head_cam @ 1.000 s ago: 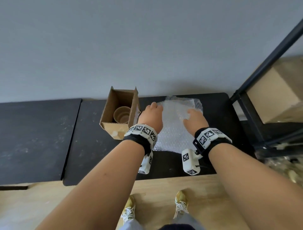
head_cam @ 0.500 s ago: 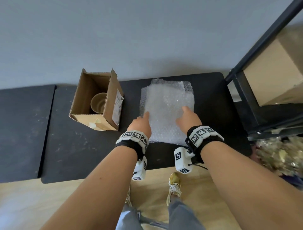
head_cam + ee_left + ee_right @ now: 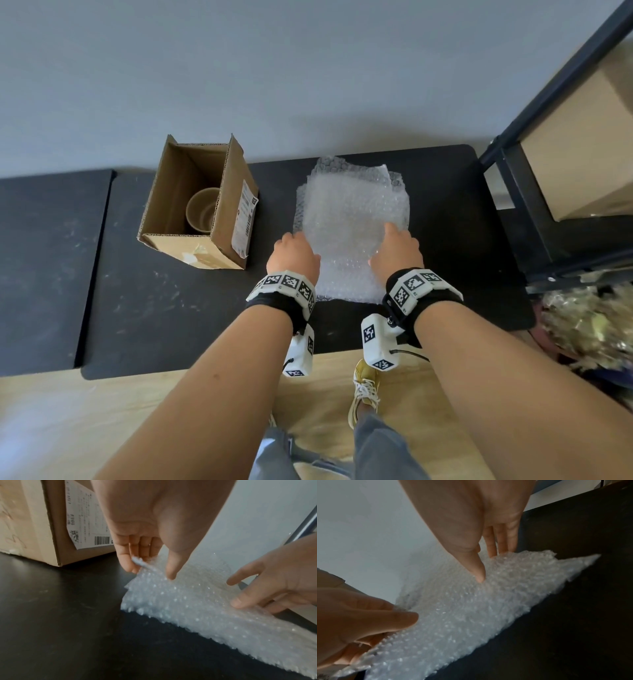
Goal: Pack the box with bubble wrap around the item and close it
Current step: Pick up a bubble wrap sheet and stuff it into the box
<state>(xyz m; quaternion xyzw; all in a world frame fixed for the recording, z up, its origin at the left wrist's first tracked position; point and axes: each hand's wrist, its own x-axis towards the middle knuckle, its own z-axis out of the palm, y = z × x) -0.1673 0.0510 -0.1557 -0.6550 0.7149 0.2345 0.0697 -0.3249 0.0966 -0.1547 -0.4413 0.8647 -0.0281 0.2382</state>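
A clear bubble wrap sheet (image 3: 352, 205) lies on the black table (image 3: 171, 308), right of an open cardboard box (image 3: 222, 246). A brown paper cup (image 3: 202, 212) stands inside the box. My left hand (image 3: 293, 248) is at the sheet's left edge. In the left wrist view the left hand (image 3: 150, 569) pinches that edge between thumb and fingers and lifts it a little. My right hand (image 3: 395, 241) is at the right edge. In the right wrist view the right hand (image 3: 486, 566) has its thumb on top of the wrap and its fingers behind the raised edge.
A black metal rack (image 3: 520, 178) with a large cardboard box (image 3: 582, 144) stands at the right. A grey wall (image 3: 308, 68) runs behind the table. A second black tabletop (image 3: 44, 257) adjoins on the left. Wooden floor (image 3: 102, 411) and my shoes are below.
Both hands slid back from the far part of the sheet to its side edges and took hold of them. The edges now lift off the table.
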